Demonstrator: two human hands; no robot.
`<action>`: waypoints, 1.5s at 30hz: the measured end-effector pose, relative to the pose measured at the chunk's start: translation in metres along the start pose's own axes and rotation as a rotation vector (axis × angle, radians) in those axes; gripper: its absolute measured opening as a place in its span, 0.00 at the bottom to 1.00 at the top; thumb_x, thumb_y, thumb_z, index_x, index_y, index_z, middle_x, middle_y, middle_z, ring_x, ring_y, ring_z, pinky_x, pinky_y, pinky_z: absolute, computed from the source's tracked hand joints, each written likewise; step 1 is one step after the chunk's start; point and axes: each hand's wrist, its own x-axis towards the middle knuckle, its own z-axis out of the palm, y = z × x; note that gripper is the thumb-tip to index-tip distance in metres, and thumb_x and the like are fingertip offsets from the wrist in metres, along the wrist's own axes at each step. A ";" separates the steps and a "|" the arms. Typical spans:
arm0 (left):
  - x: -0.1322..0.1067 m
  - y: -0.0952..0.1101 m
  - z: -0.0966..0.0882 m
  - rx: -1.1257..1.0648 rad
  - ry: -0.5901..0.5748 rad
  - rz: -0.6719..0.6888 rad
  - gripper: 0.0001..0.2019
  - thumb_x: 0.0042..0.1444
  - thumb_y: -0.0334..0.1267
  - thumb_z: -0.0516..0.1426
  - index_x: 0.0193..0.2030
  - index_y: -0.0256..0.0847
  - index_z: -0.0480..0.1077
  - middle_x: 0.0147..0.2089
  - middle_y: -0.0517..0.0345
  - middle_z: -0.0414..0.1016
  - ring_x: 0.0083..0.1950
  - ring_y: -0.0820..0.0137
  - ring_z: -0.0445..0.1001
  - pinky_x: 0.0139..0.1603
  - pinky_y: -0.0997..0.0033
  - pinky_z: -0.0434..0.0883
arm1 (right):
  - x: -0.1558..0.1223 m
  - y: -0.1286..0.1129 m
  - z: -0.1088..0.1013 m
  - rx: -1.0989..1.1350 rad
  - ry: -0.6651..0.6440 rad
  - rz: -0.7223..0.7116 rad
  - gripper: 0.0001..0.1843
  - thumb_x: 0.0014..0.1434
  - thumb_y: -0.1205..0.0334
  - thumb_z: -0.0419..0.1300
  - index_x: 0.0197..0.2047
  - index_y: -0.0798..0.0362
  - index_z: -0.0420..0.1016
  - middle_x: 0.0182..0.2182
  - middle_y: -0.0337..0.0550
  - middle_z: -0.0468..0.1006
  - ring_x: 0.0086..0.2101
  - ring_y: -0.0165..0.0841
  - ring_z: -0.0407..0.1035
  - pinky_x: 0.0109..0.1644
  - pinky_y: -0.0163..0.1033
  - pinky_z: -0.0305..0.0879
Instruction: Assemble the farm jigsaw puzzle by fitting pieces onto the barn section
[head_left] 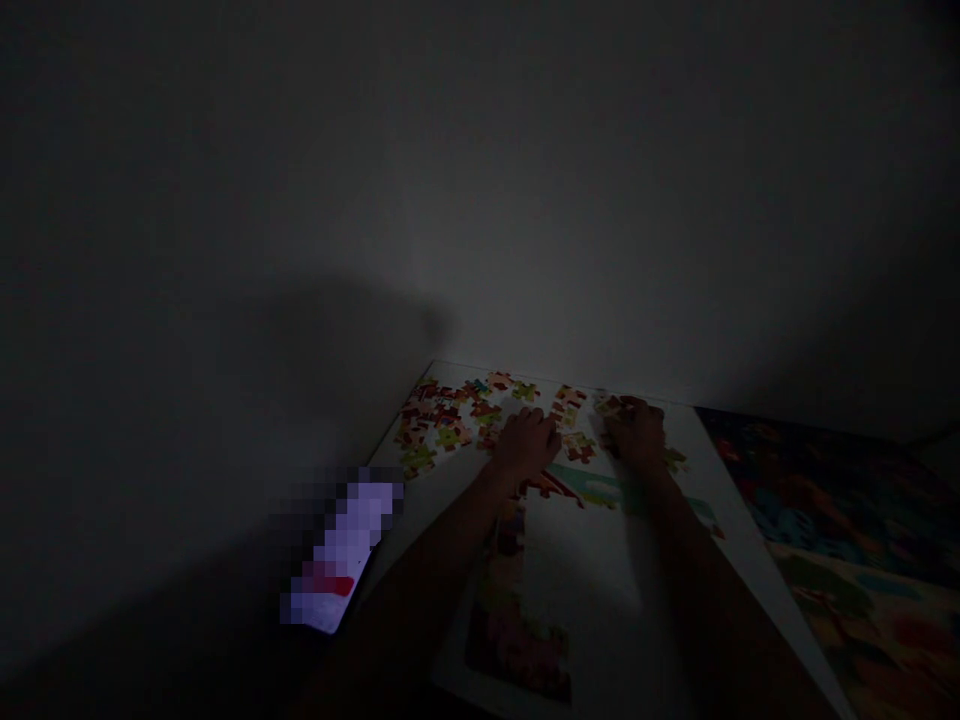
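Observation:
The light is very dim. My left hand [527,440] rests palm down among loose jigsaw pieces on a white board [600,570], fingers slightly apart. To its right, my right hand [637,437] has its fingers curled in at a puzzle piece [611,404] near the board's far edge; the fingertips are partly hidden. Between the hands lie a few loose pieces [577,446]. Just below runs a joined strip of green-blue pieces [600,487], partly covered by my right forearm. A joined column of darker pieces [506,610] goes down the left side and turns right at the bottom.
Many loose pieces [439,410] are heaped at the board's far left. A lit phone [349,550], its screen blurred out, lies left of the board. Colourful printed pictures [847,540] lie on the right. A plain wall [525,200] rises behind the board.

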 end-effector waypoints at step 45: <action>0.006 -0.015 0.015 -0.042 0.092 -0.030 0.14 0.67 0.42 0.49 0.49 0.40 0.74 0.47 0.49 0.73 0.52 0.60 0.70 0.54 0.59 0.69 | -0.025 -0.071 0.004 -0.046 -0.075 -0.540 0.19 0.59 0.54 0.54 0.45 0.56 0.79 0.43 0.55 0.78 0.42 0.43 0.73 0.51 0.48 0.66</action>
